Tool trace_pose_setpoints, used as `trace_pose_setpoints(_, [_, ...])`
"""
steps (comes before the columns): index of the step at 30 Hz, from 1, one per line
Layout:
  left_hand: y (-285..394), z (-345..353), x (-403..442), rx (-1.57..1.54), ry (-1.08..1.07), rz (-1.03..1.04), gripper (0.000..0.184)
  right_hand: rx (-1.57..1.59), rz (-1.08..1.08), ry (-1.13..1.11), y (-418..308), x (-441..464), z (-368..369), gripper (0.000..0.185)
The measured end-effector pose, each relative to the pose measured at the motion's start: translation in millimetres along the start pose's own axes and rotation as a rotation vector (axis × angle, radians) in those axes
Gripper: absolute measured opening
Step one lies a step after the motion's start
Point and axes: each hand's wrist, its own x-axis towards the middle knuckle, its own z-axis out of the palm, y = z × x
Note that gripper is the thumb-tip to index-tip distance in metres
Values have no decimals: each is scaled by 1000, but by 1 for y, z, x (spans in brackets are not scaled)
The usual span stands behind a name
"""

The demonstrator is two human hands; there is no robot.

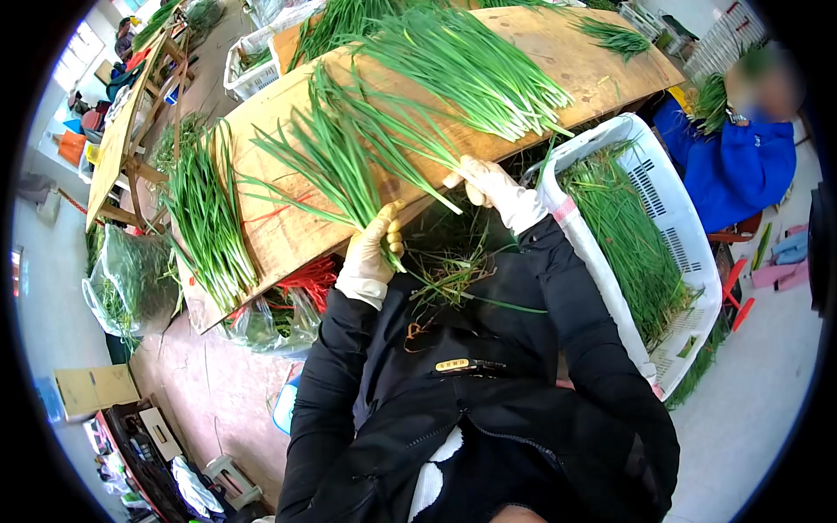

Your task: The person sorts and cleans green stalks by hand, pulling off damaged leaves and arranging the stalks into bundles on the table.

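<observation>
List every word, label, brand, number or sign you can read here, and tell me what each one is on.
No text can be read with certainty.
Yellow tag on the black clothing: a short row of dark characters, too small and blurred to quote.
</observation>
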Motion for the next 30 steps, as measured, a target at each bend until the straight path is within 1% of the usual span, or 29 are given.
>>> trace_pose_setpoints(2, [-6, 9, 5, 40, 15, 11, 41, 11, 80, -193, -19, -17, 7, 42])
trace_pose_setpoints(3, [7, 8, -5, 107, 78, 25, 41, 345, 39, -297, 9, -6, 24, 38])
trace_pose_setpoints(5, [-6, 11, -1, 86, 47, 68, 41, 293, 115, -303, -15, -29, 38, 37])
trace_pose_setpoints(6, [-11, 13, 6, 55, 3, 97, 41, 279, 66, -400, -13, -31, 38, 42])
trace_pose_setpoints(7, [-14, 15, 9, 33, 38, 99, 40, 275, 84, -429, -12, -33, 42, 38])
trace_pose_setpoints(9, [-15, 16, 8, 39, -43, 82, 39, 183, 141, -482, -14, -37, 50, 33])
trace_pose_setpoints(10, [-13, 18, 10, 36, -128, 73, 31, 176, 130, -460, -8, -35, 54, 32])
trace_pose_setpoints(11, [-13, 17, 10, 36, -124, 75, 31, 176, 131, -465, -4, -35, 55, 32])
trace_pose_setpoints(14, [-14, 19, 6, 160, 70, 114, 18, 25, -26, -302, 0, -40, 58, 32])
trace_pose_setpoints(15, [-14, 18, 7, 160, 72, 113, 18, -101, -153, -184, 4, -40, 60, 30])
trace_pose_setpoints(17, [-15, 17, 10, 113, 152, 134, 18, -228, -223, -10, 16, -42, 61, 27])
trace_pose_setpoints(18, [-16, 14, 12, 104, 132, 133, 20, -230, -221, -10, 19, -44, 62, 27])
trace_pose_setpoints(20, [-16, 11, 14, 108, 120, 95, 21, 101, -128, 116, 23, -47, 65, 24])
trace_pose_setpoints(21, [-14, 12, 14, 114, 108, 59, 23, 101, -128, 116, 23, -51, 65, 24])
trace_pose_setpoints(22, [-15, 6, 16, 132, 102, 54, 27, 145, -146, 163, 23, -57, 64, 23])
trace_pose_setpoints(24, [-14, 8, 14, 109, 74, 42, 28, 248, -199, 244, 26, -73, 57, 22])
trace_pose_setpoints(25, [-13, 10, 13, 80, 47, 35, 28, 263, -222, 319, 31, -81, 53, 23])
trace_pose_setpoints(27, [-12, 11, 11, 72, 49, 37, 26, 221, -138, 473, 40, -100, 41, 24])
trace_pose_setpoints(29, [-12, 12, 11, 65, 46, 37, 24, -30, 129, 318, 84, -114, 15, 30])
trace_pose_setpoints(30, [-12, 12, 13, 82, 47, 29, 25, -428, 481, 119, 81, -114, 9, 36])
